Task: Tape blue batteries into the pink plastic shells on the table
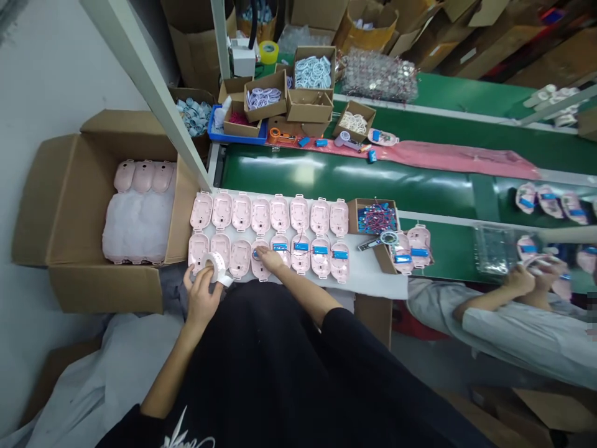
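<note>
My left hand [203,292] grips a roll of white tape [215,266], its loose end hanging toward my body. With closed fingers, my right hand [270,259] is at a pink plastic shell [259,270] in the near row, on a blue battery [255,254] mostly hidden beneath them. To its right, several near-row shells hold blue batteries with thin wires, such as this blue battery [301,246]. Left of it, a pink shell [240,259] has no battery. The far row of pink shells [280,213] shows none either.
A cardboard box of wired batteries [377,218] stands right of the rows. At left is an open carton [65,249] with pink shells. Beyond runs a green conveyor [326,171] with small parts boxes behind it. A co-worker's hands [532,277] are at far right.
</note>
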### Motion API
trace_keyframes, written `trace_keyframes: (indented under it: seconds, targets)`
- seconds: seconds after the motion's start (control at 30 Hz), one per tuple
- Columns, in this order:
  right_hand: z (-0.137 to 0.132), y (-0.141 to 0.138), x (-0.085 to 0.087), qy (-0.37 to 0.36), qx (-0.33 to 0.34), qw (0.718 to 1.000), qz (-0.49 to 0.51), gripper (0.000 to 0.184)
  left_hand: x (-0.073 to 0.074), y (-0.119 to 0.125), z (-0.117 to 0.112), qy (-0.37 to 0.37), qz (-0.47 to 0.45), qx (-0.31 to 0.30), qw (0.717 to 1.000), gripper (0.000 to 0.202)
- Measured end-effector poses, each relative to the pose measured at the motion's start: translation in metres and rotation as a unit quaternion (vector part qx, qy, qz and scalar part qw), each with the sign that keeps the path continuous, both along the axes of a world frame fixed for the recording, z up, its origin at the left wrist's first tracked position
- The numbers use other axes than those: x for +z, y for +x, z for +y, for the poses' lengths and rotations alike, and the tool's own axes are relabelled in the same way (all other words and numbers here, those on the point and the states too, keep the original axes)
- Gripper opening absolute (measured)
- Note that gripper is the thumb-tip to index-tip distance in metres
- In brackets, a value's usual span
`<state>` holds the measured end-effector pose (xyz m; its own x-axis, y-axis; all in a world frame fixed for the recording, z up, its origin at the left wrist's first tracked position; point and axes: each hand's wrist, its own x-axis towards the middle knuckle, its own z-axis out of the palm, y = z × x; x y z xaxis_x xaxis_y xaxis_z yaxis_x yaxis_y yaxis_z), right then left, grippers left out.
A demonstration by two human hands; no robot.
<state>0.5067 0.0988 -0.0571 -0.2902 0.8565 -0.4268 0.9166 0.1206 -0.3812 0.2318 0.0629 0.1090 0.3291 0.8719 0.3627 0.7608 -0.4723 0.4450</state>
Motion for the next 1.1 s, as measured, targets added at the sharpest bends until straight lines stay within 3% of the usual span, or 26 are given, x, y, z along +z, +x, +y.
trace_keyframes:
  seconds: [0.17,0.3,0.4,0.47,0.53,0.6,0.67,0.73,0.8,0.87,0.93,1.0,1.07,1.1]
  targets:
    - [-0.002,0.003,-0.005,-0.014,0.005,1.0,0.023,0.054,-0.008,0.0,-0.006,-0.017,0.021,0.007,1.0,0.021]
    - [0.0,0.006,0.009,-0.024,0.006,0.998,0.053,0.056,-0.011,0.015,-0.007,-0.012,0.033,-0.011,0.999,0.025]
    - [-0.007,0.012,0.034,-0.008,-0.05,0.994,0.097,0.062,-0.009,0.029,0.001,0.018,0.04,-0.053,0.998,0.026]
    - [-0.018,0.017,0.058,-0.014,-0.12,0.972,0.203,0.08,-0.005,0.041,0.011,0.039,0.053,-0.082,0.994,0.027]
    - [-0.031,0.023,0.086,-0.048,-0.163,0.916,0.363,0.088,0.001,0.054,0.025,0.066,0.064,-0.113,0.989,0.026]
    - [-0.044,0.026,0.114,-0.092,-0.168,0.848,0.494,0.07,0.007,0.07,0.047,0.084,0.061,-0.155,0.982,0.026]
    - [-0.056,0.027,0.136,-0.108,-0.182,0.812,0.543,0.05,0.011,0.087,0.072,0.101,0.041,-0.181,0.977,0.026]
    - [-0.068,0.03,0.147,-0.092,-0.2,0.824,0.523,0.047,0.013,0.106,0.097,0.116,0.026,-0.18,0.977,0.027]
    - [-0.077,0.043,0.146,-0.078,-0.178,0.861,0.47,0.04,0.013,0.126,0.114,0.118,0.023,-0.174,0.977,0.028]
    - [-0.078,0.076,0.138,-0.101,-0.115,0.893,0.423,0.026,0.013,0.147,0.116,0.109,0.02,-0.183,0.977,0.027]
    - [-0.066,0.134,0.126,-0.121,-0.095,0.906,0.394,0.021,0.017,0.169,0.105,0.103,0.006,-0.19,0.976,0.023]
    - [-0.043,0.212,0.114,-0.084,-0.176,0.921,0.339,0.031,0.025,0.19,0.087,0.099,-0.009,-0.188,0.977,0.022]
    - [-0.018,0.295,0.102,0.004,-0.314,0.928,0.199,0.037,0.035,0.21,0.069,0.093,-0.02,-0.179,0.979,0.022]
    - [-0.006,0.333,0.096,0.021,-0.349,0.93,0.113,0.038,0.04,0.218,0.061,0.09,-0.024,-0.175,0.98,0.023]
